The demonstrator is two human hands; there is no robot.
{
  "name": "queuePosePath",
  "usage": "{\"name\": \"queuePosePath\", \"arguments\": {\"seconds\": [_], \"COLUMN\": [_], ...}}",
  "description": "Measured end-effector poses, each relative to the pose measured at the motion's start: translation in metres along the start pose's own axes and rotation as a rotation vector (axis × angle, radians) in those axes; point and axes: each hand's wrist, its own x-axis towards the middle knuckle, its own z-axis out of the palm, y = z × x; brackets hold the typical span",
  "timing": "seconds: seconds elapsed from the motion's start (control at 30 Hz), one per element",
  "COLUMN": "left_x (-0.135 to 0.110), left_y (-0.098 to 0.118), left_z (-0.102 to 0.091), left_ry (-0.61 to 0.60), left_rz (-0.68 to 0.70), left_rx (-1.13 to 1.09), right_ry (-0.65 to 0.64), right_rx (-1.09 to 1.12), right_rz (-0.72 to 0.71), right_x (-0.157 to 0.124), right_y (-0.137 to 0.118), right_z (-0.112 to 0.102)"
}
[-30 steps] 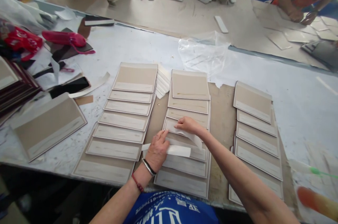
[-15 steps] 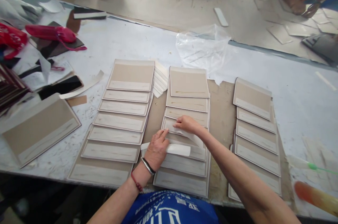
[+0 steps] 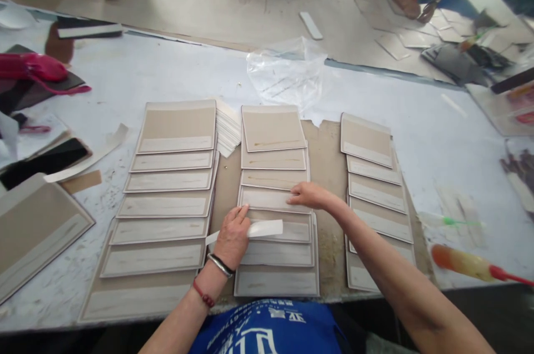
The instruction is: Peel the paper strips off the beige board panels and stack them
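Three columns of overlapping beige cards with pale strips lie in front of me; I work on the middle column (image 3: 273, 176). My left hand (image 3: 231, 234) pinches a loose white paper strip (image 3: 265, 228) over the lower cards. My right hand (image 3: 306, 195) rests flat, fingers together, on the right end of a white strip laid across a card (image 3: 269, 198) in the middle column. The left column (image 3: 167, 198) and the right column (image 3: 371, 176) lie untouched.
A small stack of white strips (image 3: 227, 128) sits between the left and middle columns. A clear plastic bag (image 3: 287, 70) lies behind. A glue brush (image 3: 467, 265) lies at the right, a large card (image 3: 33, 231) at the left. Other people's hands work at the far table (image 3: 258, 9).
My right hand slid rightward along the strip, which now lies flat on the card. The view has shifted right; my left hand still holds the loose strip.
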Motion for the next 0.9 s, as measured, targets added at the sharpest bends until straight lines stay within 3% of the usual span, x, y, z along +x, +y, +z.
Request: {"name": "queuePosePath", "arguments": {"seconds": [0.1,0.2,0.47,0.9], "left_x": [0.000,0.000,0.000,0.001], "left_y": [-0.002,-0.003,-0.005,-0.006], "left_z": [-0.002,-0.002,-0.001,0.000], "left_ry": [-0.002,-0.001,0.024,0.031], "left_rz": [0.028,0.046,0.089,0.114], "left_rx": [-0.005,0.000,0.020,0.060], "right_ry": [0.105,0.176,0.269,0.253], "right_rx": [0.012,0.032,0.027,-0.034], "right_rz": [0.101,0.182,0.274,0.307], "right_x": [-0.015,-0.021,-0.027,-0.025], "right_y": [0.026,0.036,0.028,0.025], "right_z": [0.008,0.022,0.041,0.046]}}
